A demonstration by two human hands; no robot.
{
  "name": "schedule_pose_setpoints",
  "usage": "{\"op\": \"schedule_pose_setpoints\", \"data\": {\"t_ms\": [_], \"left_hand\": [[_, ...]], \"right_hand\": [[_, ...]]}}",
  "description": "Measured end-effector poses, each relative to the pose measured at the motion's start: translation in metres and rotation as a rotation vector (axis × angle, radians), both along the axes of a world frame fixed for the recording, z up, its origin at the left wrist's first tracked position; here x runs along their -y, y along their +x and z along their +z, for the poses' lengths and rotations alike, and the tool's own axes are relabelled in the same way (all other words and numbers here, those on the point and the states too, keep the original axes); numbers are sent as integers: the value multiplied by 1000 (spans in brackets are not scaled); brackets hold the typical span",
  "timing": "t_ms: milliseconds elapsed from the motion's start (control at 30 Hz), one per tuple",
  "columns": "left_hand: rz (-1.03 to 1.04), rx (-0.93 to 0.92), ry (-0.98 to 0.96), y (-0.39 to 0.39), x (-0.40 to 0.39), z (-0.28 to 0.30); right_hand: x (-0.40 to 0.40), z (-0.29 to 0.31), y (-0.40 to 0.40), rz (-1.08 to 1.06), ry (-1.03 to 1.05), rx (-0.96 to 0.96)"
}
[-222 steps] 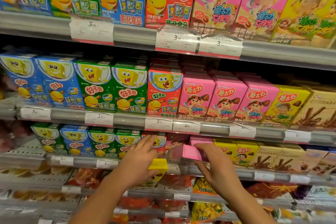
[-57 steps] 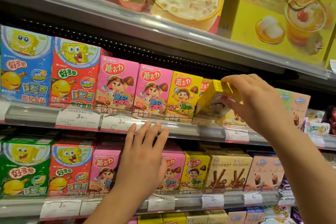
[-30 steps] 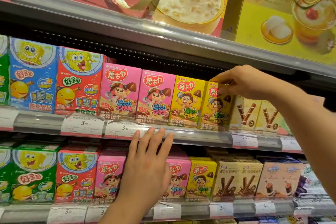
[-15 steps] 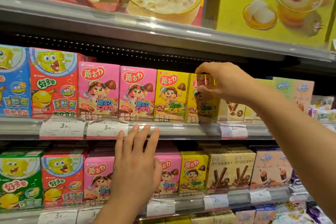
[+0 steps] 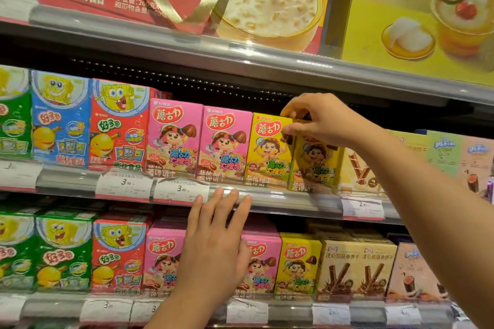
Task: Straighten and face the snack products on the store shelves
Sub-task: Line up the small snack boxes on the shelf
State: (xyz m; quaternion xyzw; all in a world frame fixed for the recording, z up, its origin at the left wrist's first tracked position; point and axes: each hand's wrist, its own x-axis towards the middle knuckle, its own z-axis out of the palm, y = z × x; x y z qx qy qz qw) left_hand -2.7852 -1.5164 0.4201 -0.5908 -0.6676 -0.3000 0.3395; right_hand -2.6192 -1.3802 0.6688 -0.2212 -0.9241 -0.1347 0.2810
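Observation:
My right hand (image 5: 319, 121) grips the top of a yellow snack box (image 5: 314, 165) on the middle shelf, and the box leans slightly. Just left of it another yellow box (image 5: 268, 151) stands upright beside two pink boxes (image 5: 199, 141). My left hand (image 5: 216, 243) lies flat with spread fingers against the pink boxes (image 5: 263, 267) on the lower shelf, its fingertips touching the middle shelf rail (image 5: 280, 199). It holds nothing.
Red, blue and green cartoon boxes (image 5: 117, 128) fill the left of both shelves. Beige stick-biscuit boxes (image 5: 357, 270) stand on the lower right. Large gift boxes (image 5: 417, 16) sit on the top shelf. Price tags (image 5: 125, 184) hang along the rails.
Over the last two seconds my right hand set the tilted yellow box into the row beside the other yellow one and still grips its top. My left hand stayed on the lower pink boxes.

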Motion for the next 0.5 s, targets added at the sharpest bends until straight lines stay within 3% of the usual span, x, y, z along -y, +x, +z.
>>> {"op": "schedule_pose_setpoints", "data": {"t_ms": [300,500], "left_hand": [[5,-1,3,-1,0,1],[-4,-7,21,0,0,1]], "right_hand": [[-5,8,3,34,-172,-12],[1,1,5,4,-38,-17]]}}
